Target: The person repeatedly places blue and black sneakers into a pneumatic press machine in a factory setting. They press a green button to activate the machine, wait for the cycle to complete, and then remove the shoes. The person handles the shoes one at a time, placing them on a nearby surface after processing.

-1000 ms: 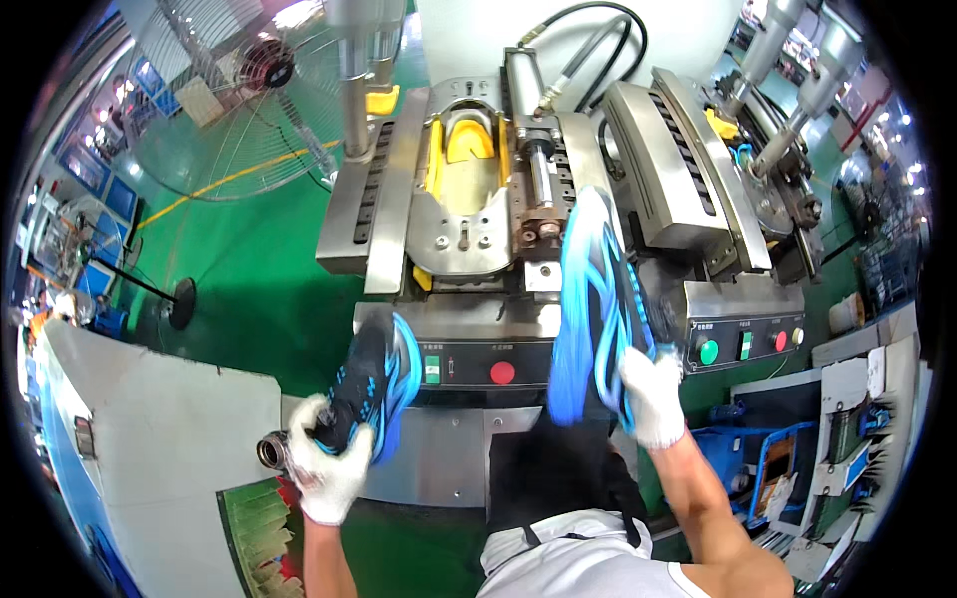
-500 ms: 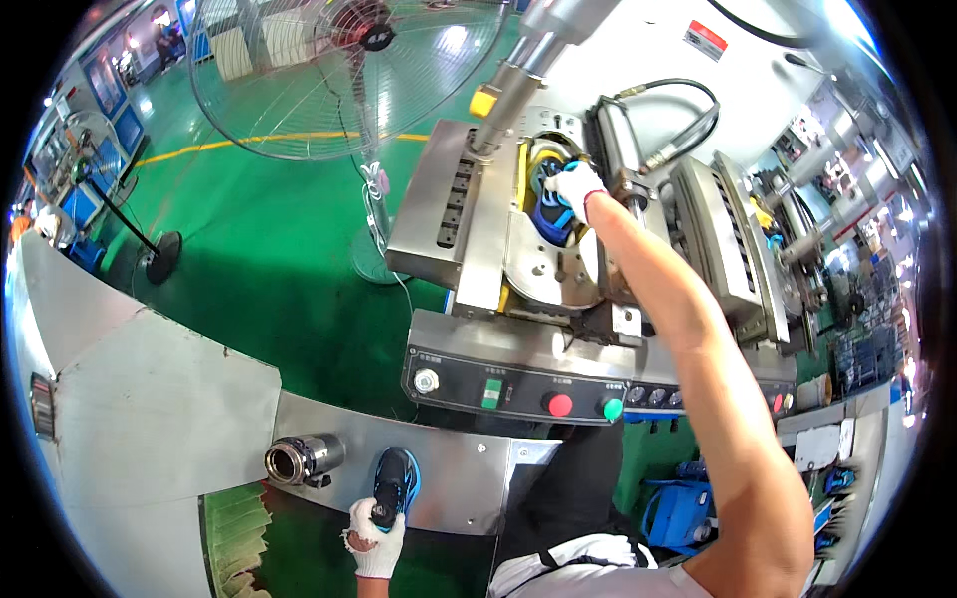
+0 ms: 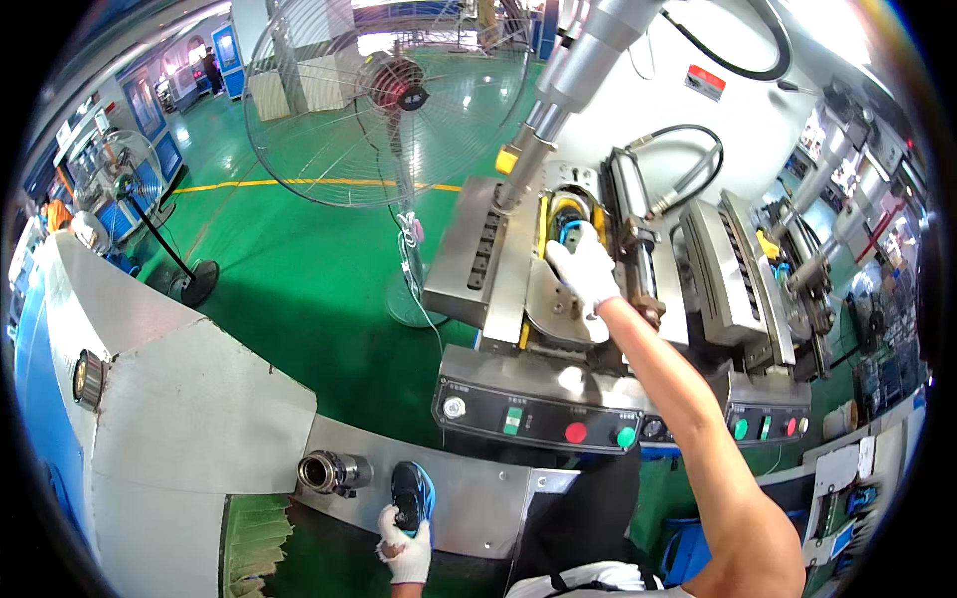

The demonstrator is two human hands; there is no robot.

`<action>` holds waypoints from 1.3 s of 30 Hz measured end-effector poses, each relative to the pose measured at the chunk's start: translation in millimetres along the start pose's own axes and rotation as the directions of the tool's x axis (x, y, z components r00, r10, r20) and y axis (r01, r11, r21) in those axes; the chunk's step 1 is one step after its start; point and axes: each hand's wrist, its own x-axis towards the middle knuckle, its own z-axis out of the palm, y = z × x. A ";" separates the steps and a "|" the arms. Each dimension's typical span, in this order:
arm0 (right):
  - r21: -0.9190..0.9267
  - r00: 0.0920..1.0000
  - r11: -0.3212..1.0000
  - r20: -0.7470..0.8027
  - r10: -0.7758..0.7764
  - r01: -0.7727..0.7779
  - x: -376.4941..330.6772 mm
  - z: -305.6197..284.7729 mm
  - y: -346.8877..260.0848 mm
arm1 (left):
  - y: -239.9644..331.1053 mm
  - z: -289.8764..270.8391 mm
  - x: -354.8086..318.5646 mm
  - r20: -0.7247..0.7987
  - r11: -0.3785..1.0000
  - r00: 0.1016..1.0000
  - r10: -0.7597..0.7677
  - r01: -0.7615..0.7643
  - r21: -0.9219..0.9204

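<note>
My left hand [image 3: 407,551], in a white knit glove, grips the heel end of a black sneaker with a blue sole edge [image 3: 410,490]. The sneaker rests on a metal ledge [image 3: 474,498], toe pointing away from me. My right arm reaches out to a metal pressing machine [image 3: 558,314]. There my gloved right hand [image 3: 585,269] is closed over a blue shoe [image 3: 573,230] at the machine's yellow-edged cradle [image 3: 543,224]. The hand hides most of that shoe; only a bright blue part shows beyond the fingers.
A control panel with buttons [image 3: 538,417] fronts the machine. A steel cylinder [image 3: 334,471] lies left of the sneaker. Beyond stands a large caged fan [image 3: 394,95]. A second press station [image 3: 733,279] is to the right, and a blue crate [image 3: 684,548] sits low beside me.
My right hand has come back toward me over the cradle and now covers more of the blue shoe. My left hand keeps its hold on the sneaker. The whole view has shifted.
</note>
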 end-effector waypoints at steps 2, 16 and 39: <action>0.252 0.952 0.929 0.072 -0.297 0.271 -96.0 -27.1 -6.9 | 15.5 3.0 -10.0 0.061 0.972 0.973 -0.221 0.225 -0.067; 0.001 0.903 0.940 0.280 -0.327 0.340 -318.6 -77.3 169.3 | 115.1 -17.9 48.2 0.477 0.812 0.689 0.546 -0.575 -0.100; 0.445 -0.413 0.895 -0.813 0.410 0.011 -705.2 -411.9 349.9 | 522.7 162.2 -329.9 -0.081 -0.093 -0.682 0.727 0.020 -0.995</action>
